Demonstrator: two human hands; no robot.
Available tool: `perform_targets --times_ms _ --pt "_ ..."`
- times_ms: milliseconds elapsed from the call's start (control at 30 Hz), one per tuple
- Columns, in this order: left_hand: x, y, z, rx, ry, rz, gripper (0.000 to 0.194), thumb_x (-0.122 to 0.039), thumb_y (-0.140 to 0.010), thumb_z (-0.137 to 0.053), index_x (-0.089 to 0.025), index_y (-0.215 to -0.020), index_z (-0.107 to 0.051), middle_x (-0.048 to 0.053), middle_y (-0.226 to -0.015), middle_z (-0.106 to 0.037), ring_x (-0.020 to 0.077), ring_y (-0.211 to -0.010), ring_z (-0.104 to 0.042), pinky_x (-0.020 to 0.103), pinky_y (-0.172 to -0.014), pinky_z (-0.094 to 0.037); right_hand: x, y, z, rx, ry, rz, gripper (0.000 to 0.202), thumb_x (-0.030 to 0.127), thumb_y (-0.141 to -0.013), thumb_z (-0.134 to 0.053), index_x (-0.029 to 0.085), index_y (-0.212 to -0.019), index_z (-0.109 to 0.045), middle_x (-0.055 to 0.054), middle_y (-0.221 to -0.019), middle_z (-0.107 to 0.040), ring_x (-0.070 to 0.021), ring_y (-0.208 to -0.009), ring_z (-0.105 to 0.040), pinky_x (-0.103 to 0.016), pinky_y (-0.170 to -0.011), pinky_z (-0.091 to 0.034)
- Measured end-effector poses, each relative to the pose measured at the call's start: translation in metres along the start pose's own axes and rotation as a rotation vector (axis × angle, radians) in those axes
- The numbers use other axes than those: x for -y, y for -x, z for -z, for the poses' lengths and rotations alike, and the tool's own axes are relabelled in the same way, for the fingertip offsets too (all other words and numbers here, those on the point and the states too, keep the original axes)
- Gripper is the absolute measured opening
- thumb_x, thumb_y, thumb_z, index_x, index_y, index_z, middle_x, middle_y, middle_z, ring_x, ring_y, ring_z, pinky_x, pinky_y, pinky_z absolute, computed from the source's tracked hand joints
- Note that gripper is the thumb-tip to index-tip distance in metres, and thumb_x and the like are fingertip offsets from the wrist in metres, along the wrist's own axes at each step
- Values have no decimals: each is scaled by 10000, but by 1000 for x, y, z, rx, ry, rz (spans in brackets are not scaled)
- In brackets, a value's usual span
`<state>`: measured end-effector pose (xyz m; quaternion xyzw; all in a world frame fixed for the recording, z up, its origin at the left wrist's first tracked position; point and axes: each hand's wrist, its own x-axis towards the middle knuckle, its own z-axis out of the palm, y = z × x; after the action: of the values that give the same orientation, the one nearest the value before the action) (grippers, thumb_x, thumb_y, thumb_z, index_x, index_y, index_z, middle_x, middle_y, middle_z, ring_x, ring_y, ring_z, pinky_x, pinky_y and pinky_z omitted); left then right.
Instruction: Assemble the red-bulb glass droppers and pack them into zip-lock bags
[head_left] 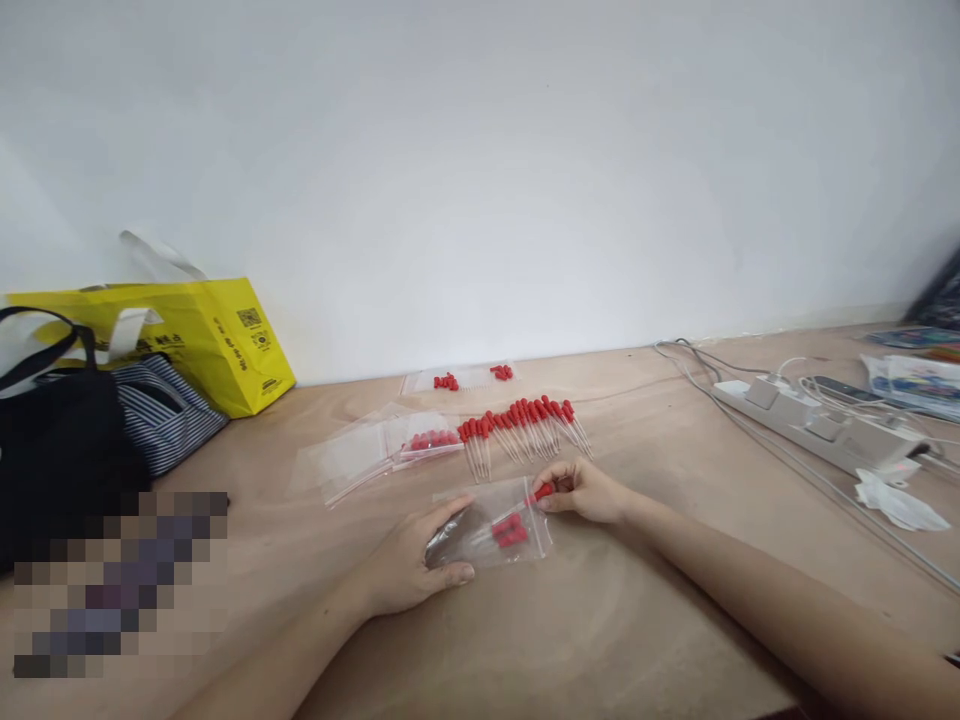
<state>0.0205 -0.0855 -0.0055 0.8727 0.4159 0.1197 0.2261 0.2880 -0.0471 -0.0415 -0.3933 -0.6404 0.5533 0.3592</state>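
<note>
A clear zip-lock bag [480, 548] lies on the wooden table with several red-bulbed droppers [510, 531] inside it. My left hand [416, 555] grips its closed left end, thumb below and fingers above. At the bag's right-hand mouth, my right hand [577, 490] pinches the red bulb of one dropper [541, 492]; its thin tube points left into the bag. Behind the hands, a row of loose droppers [517, 415] lies side by side, red bulbs away from me and clear tips towards me.
Flat zip bags [352, 455] lie left of the row beside a filled bag [431, 440]. Two more red clusters in plastic [465, 379] lie by the wall. A yellow bag [225, 340] and a black bag [67, 440] stand left. Right are a power strip [817, 420], cables and a crumpled tissue [900, 500].
</note>
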Motion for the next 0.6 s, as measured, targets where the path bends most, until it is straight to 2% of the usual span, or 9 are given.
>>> perform_targets --times_ms 167,233,300,500,600 --pt "-1 -1 1 3 8 -13 633 -494 -731 -547 -256 -1279 -339 61 -1283 -443 277 -1121 -440 419 -911 -372 7 -7 -1 62 199 53 221 274 -608 -665 153 -793 -667 56 -503 -500 -48 -447 -400 -172 -452 -324" --pt "-1 -1 1 -8 18 -33 621 -496 -729 -551 -265 -1270 -352 55 -1280 -446 275 -1121 -440 418 -915 -368 10 -7 -5 112 237 69 224 261 -659 -619 154 -852 -659 47 -532 -525 -49 -450 -410 -165 -447 -316" --pt "0 -1 1 -12 26 -51 611 -494 -732 -551 -280 -1269 -352 48 -1284 -441 272 -1127 -435 417 -922 -363 10 -6 -8 125 206 88 235 272 -697 -583 146 -885 -647 15 -622 -588 -68 -518 -481 -175 -499 -362" --pt "1 0 3 13 27 -32 514 -457 -796 -485 -282 -1264 -364 35 -1303 -420 259 -1160 -404 413 -951 -337 2 -9 -10 -68 254 30 225 330 -704 -570 137 -780 -657 -28 -681 -642 -120 -609 -559 -229 -594 -430" --pt "0 -1 4 11 13 -42 487 -436 -807 -473 -277 -1256 -374 32 -1292 -435 247 -1150 -418 398 -945 -350 5 -6 -16 13 172 53 254 358 -721 -546 153 -818 -661 -33 -732 -655 -144 -692 -590 -264 -675 -449"
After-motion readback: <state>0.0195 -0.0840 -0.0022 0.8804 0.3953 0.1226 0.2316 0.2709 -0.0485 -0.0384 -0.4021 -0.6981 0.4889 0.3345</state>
